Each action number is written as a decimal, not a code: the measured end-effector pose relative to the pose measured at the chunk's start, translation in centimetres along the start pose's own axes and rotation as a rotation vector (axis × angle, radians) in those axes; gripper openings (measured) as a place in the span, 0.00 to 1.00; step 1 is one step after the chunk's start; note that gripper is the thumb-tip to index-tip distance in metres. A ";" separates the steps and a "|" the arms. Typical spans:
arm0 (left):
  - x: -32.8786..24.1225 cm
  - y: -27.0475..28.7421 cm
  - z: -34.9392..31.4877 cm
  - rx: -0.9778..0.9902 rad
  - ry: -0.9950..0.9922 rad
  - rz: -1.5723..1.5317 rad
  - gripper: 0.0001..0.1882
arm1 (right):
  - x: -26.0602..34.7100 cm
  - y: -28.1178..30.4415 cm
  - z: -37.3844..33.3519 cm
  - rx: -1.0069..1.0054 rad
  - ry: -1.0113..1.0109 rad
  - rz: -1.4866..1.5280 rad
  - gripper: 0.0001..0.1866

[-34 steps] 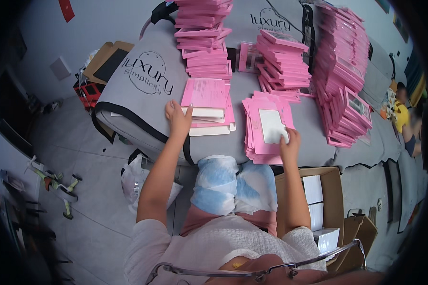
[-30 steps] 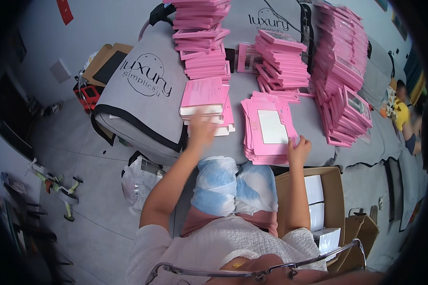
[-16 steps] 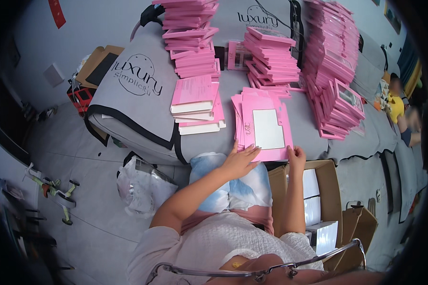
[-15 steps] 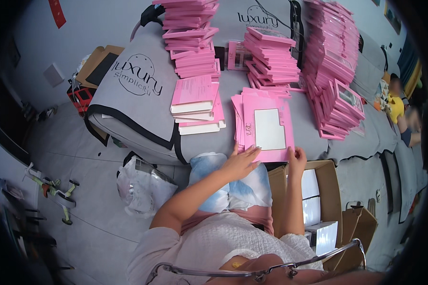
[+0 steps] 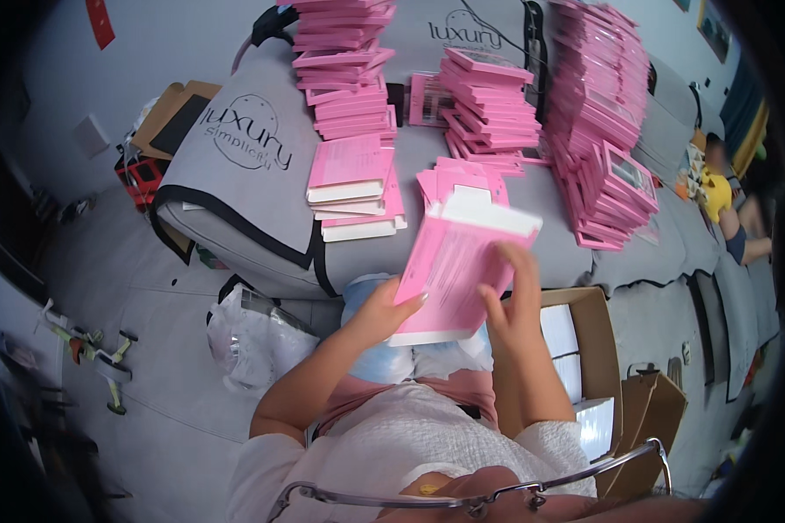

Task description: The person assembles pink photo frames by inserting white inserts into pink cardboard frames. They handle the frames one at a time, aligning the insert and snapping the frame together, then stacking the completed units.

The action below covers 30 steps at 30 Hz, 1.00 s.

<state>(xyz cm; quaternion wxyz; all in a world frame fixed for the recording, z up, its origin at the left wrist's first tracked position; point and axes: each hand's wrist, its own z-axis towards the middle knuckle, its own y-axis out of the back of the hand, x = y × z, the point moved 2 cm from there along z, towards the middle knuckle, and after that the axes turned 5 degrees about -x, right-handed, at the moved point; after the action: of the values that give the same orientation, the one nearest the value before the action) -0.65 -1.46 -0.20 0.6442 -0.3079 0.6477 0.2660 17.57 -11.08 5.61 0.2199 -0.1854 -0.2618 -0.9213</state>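
Head: pink box [image 5: 449, 277] between left fingers [image 5: 409, 305] and right fingers [image 5: 519, 262].

The head view is taken at head height by the left of two side-by-side fisheye cameras. It stands upright and faces forward and steeply down. The glasses [image 5: 597, 468] sit nearest, across the lower edge. The left hand [image 5: 382, 312], right hand [image 5: 516, 301] and box [image 5: 458, 272] fall close, around the centre. The sofa [image 5: 275, 207] lies beyond, the wall [image 5: 166, 52] farther off. Floor [image 5: 174, 340] shows at both sides; straight edges bend toward the dark rim.
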 end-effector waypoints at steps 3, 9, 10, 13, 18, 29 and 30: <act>0.1 1.0 -1.9 0.158 -0.037 0.137 0.17 | 0.5 0.4 2.4 0.057 0.108 -0.147 0.25; -0.8 1.8 -4.1 0.253 -0.045 0.502 0.25 | 0.5 -1.8 -0.1 0.602 -0.442 0.357 0.18; -0.4 1.6 -4.3 0.209 -0.102 0.608 0.26 | 0.1 -2.6 -0.9 0.659 -0.515 0.315 0.19; 0.5 0.5 -5.2 0.114 -0.222 0.808 0.28 | -1.3 -4.9 -3.8 0.773 -0.711 0.291 0.16; 1.0 -0.3 -5.8 -0.041 -0.470 0.694 0.30 | 1.1 -4.4 -2.3 0.853 -0.772 0.577 0.09; 0.2 0.0 -3.8 -0.039 -0.026 0.301 0.17 | 0.5 -6.5 0.9 1.021 -0.488 0.415 0.11; 0.1 0.3 -3.7 -0.079 0.000 0.312 0.16 | 0.6 -6.8 1.1 0.967 -0.507 0.373 0.13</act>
<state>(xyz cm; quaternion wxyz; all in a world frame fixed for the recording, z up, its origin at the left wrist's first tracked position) -3.30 -4.00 -0.19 0.5824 -0.2288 0.6768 0.3879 13.92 -5.41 4.03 0.3688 -0.3217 -0.6607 -0.5692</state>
